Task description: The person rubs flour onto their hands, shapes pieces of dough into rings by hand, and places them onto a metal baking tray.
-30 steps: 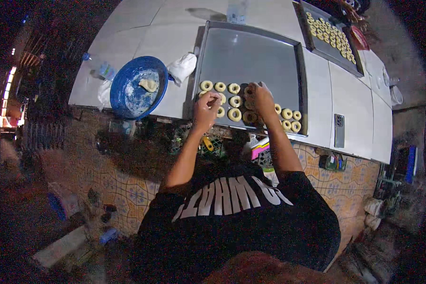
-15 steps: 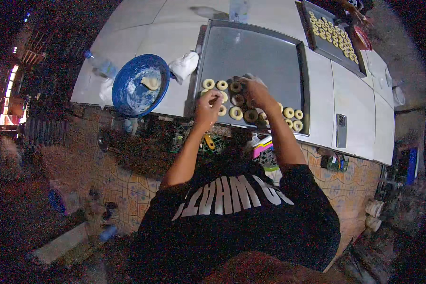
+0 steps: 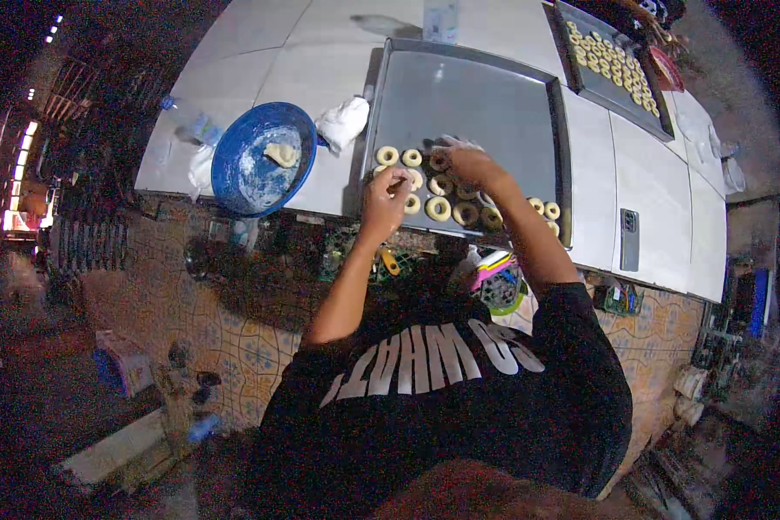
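Pale dough rings (image 3: 438,209) lie in rows along the near side of a large grey metal tray (image 3: 472,91). My left hand (image 3: 386,201) is over the tray's near left part, fingertips pinched together beside a dough ring; anything between them is hidden. My right hand (image 3: 470,163) reaches across the rings with whitish fingers stretched out flat over the tray. Several rings lie in its shadow, and my right forearm hides others. Left of the tray stands a blue basin (image 3: 226,160), dusted white inside, holding a lump of dough (image 3: 282,155).
A crumpled white bag or cloth (image 3: 343,121) sits between basin and tray. Clear bottles stand behind the tray (image 3: 440,22) and by the basin (image 3: 201,128). At the far right is another tray of dough rings (image 3: 611,74). A phone (image 3: 629,240) lies near the white tabletop's front edge.
The view has shifted slightly. Both hands stay in nearly the same places over the tray, while my right forearm now covers more of the rings on the right.
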Demonstrator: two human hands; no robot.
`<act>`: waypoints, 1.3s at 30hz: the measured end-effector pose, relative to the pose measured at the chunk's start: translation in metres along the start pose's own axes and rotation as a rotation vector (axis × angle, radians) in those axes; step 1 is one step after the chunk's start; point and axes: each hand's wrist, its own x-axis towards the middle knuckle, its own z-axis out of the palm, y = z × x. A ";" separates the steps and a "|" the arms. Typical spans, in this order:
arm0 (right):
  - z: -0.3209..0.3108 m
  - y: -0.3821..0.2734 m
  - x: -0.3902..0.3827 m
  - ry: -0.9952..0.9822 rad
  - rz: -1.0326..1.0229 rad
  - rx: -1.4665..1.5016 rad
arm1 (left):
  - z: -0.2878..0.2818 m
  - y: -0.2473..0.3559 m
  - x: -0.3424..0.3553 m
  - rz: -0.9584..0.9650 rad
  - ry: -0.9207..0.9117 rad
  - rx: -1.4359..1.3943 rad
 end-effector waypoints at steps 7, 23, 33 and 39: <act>0.010 0.013 0.006 0.032 0.004 -0.043 | 0.000 0.007 0.001 -0.012 0.000 -0.007; 0.006 0.014 -0.001 -0.008 -0.006 -0.043 | -0.001 0.024 0.000 0.006 -0.004 0.001; -0.004 0.011 -0.003 -0.026 -0.061 0.026 | 0.000 0.020 0.000 0.051 0.026 -0.005; -0.016 0.016 0.005 -0.111 -0.040 0.068 | 0.000 0.017 0.000 0.040 0.041 -0.004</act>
